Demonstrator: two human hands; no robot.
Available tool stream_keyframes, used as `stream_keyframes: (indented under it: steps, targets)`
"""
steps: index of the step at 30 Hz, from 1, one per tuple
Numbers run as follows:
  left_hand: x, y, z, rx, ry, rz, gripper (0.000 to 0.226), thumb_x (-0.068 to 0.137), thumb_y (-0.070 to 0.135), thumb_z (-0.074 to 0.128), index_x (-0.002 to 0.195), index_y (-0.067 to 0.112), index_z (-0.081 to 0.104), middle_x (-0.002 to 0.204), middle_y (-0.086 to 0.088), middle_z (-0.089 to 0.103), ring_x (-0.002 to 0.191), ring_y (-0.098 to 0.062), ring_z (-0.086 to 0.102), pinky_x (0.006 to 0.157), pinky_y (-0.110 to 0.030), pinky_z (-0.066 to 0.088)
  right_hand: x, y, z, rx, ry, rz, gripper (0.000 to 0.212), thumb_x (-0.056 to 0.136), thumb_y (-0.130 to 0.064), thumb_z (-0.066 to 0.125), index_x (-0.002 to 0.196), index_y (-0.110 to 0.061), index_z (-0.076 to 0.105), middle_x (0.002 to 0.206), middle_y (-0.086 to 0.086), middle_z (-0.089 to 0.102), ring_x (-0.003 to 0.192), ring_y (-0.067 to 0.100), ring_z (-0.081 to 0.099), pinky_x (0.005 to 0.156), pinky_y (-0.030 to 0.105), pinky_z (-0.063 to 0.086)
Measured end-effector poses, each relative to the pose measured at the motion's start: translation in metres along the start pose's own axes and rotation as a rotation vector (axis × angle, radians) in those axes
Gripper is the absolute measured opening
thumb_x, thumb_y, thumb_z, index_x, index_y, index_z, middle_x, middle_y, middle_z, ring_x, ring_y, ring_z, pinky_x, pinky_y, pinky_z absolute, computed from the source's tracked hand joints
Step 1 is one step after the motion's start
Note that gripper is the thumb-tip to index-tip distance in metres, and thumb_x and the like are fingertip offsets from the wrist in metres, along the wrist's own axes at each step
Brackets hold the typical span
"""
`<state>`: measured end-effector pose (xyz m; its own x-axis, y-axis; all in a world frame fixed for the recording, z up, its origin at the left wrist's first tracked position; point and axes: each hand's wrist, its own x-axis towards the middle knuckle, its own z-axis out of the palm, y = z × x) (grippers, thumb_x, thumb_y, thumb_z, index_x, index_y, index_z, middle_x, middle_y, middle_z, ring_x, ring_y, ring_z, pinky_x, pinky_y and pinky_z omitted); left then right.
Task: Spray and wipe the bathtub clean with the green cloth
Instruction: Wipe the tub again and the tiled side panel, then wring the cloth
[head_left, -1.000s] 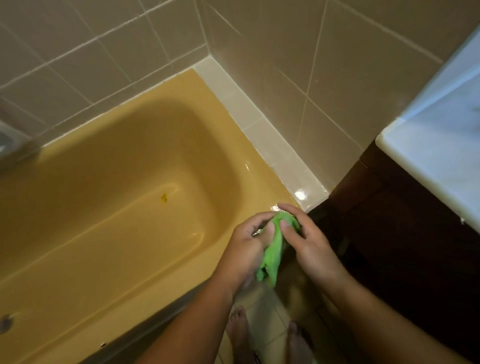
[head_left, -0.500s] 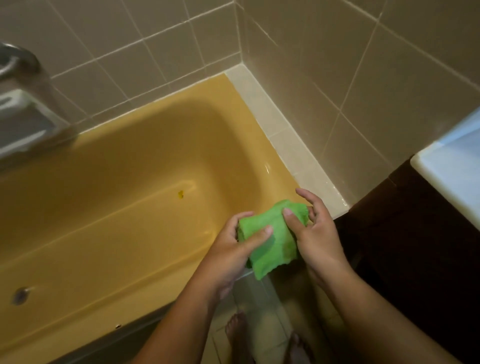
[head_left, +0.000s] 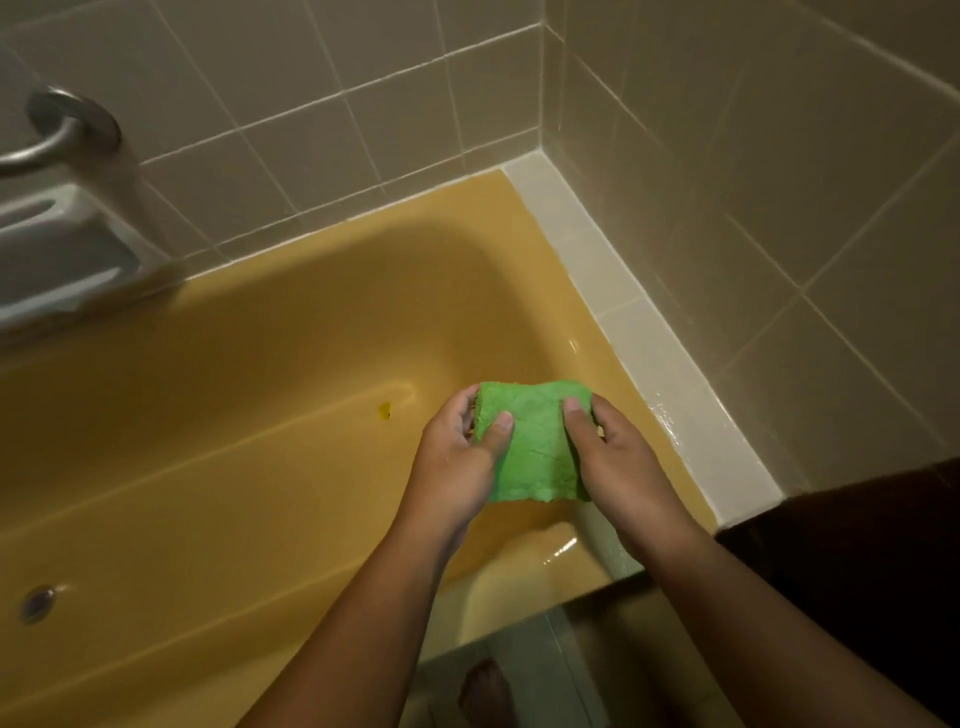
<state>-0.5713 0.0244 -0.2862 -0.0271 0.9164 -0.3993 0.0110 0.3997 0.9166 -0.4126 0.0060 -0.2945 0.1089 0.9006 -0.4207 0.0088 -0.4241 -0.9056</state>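
The yellow bathtub (head_left: 234, 415) fills the left and middle of the head view, with a small dark spot (head_left: 384, 410) on its floor. A green cloth (head_left: 535, 447) is stretched flat between both hands above the tub's right end. My left hand (head_left: 457, 457) pinches its left edge, thumb on top. My right hand (head_left: 618, 457) pinches its right edge the same way. No spray bottle is in view.
Beige tiled walls (head_left: 727, 182) meet in a corner behind the tub, with a white ledge (head_left: 649, 353) along the right end. A metal grab bar (head_left: 57, 135) and soap dish (head_left: 67, 254) hang at upper left. The drain (head_left: 36, 603) lies lower left. Dark cabinet (head_left: 857, 571) at right; bare feet on the floor below.
The bunched cloth has been spread open between both hands, which moved forward over the tub. The view shifted left, so the white counter at right left the frame.
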Motion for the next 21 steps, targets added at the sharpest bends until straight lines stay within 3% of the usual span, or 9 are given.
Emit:
stream_keyframes:
  steps: [6, 10, 13, 17, 21]
  targets:
    - [0.063, 0.007, -0.033, 0.015, -0.022, -0.025, 0.059, 0.094, 0.039, 0.068, 0.149, 0.026, 0.049, 0.141, 0.006, 0.064, 0.128, -0.018, 0.063, 0.105, -0.052, 0.054, 0.059, -0.019, 0.044, -0.015, 0.058, -0.038, 0.017, 0.107, -0.044, 0.051, 0.111, -0.037, 0.066, 0.103, -0.009, 0.075, 0.094, 0.012, 0.074, 0.087, 0.053, 0.062]
    - [0.114, 0.016, -0.048, 0.022, -0.057, 0.012, 0.047, 0.101, 0.030, 0.065, 0.146, 0.031, 0.052, 0.136, 0.005, 0.066, 0.120, -0.017, 0.068, 0.100, -0.052, 0.058, 0.099, -0.030, 0.068, 0.044, 0.146, -0.052, 0.025, 0.104, -0.041, 0.058, 0.129, -0.036, 0.057, 0.112, -0.006, 0.073, 0.094, 0.011, 0.075, 0.087, 0.051, 0.062]
    - [0.153, 0.025, -0.053, 0.002, -0.058, -0.007, 0.050, 0.095, 0.034, 0.069, 0.142, 0.042, 0.052, 0.140, -0.001, 0.064, 0.123, -0.021, 0.066, 0.097, -0.052, 0.059, 0.131, -0.039, 0.078, 0.058, 0.156, -0.082, 0.038, 0.105, -0.034, 0.059, 0.139, -0.044, 0.046, 0.118, -0.003, 0.067, 0.092, 0.012, 0.075, 0.081, 0.049, 0.064]
    - [0.207, 0.033, -0.057, -0.127, -0.009, -0.016, 0.036, 0.101, 0.015, 0.068, 0.130, 0.028, 0.052, 0.124, -0.007, 0.072, 0.100, -0.020, 0.076, 0.075, -0.042, 0.064, 0.183, -0.054, 0.081, -0.169, 0.120, -0.216, 0.052, 0.104, -0.023, 0.059, 0.149, -0.043, 0.043, 0.131, -0.017, 0.057, 0.111, 0.001, 0.062, 0.101, 0.034, 0.054]
    - [0.266, 0.053, -0.051, -0.216, 0.076, -0.008, 0.028, 0.104, 0.012, 0.062, 0.129, 0.017, 0.050, 0.115, -0.004, 0.075, 0.085, -0.012, 0.077, 0.062, -0.030, 0.060, 0.247, -0.069, 0.090, -0.421, 0.060, -0.311, 0.057, 0.103, -0.022, 0.062, 0.156, -0.032, 0.042, 0.150, 0.000, 0.042, 0.127, 0.006, 0.044, 0.106, 0.021, 0.035]
